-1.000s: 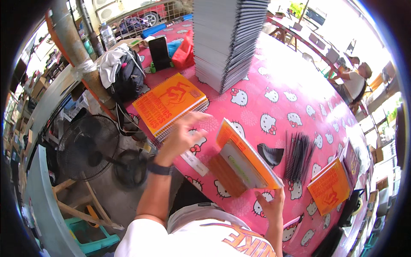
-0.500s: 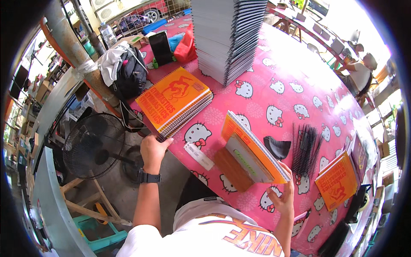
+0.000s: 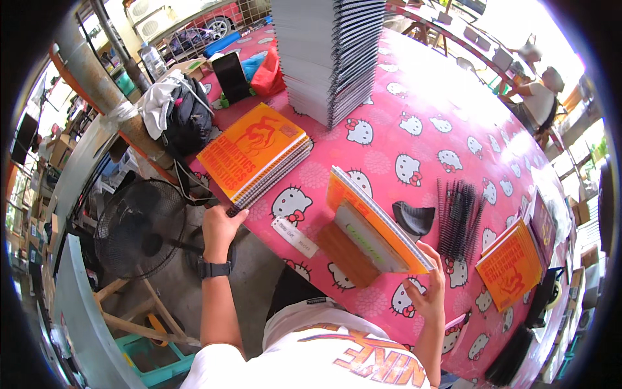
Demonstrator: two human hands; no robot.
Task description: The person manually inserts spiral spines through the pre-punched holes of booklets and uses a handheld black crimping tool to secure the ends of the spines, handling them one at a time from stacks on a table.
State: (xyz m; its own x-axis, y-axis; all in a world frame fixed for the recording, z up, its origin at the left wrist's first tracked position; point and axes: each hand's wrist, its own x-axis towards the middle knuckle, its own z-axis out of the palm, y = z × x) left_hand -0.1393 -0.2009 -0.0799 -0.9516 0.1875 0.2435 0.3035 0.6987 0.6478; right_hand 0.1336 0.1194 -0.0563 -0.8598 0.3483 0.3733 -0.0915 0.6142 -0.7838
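Note:
My right hand (image 3: 430, 288) has its fingers against the near right end of an upright orange-covered bundle of sheets (image 3: 382, 217), thumb spread away from it. The bundle leans by a brown wooden block (image 3: 350, 256) with a grey plate (image 3: 363, 236) bearing a green label. At the table's left edge, my left hand (image 3: 220, 227) is curled at the near corner of a stack of orange spiral notebooks (image 3: 253, 152). A dark bit shows by its thumb; what the fingers hold is hidden. A whitish strip (image 3: 295, 237) lies between the hands.
Black binding coils (image 3: 460, 217) and a curved black piece (image 3: 414, 218) lie right of the bundle. A tall spiral-bound stack (image 3: 308, 65) stands far off. Orange covers (image 3: 512, 269) lie at right. A fan (image 3: 139, 227) and a post (image 3: 97, 78) stand at left; people (image 3: 538, 97) sit beyond.
The whole view has shifted slightly, so the table and its things appear a little further left. Both hands keep nearly the same places beside the notebook stack and the bundle.

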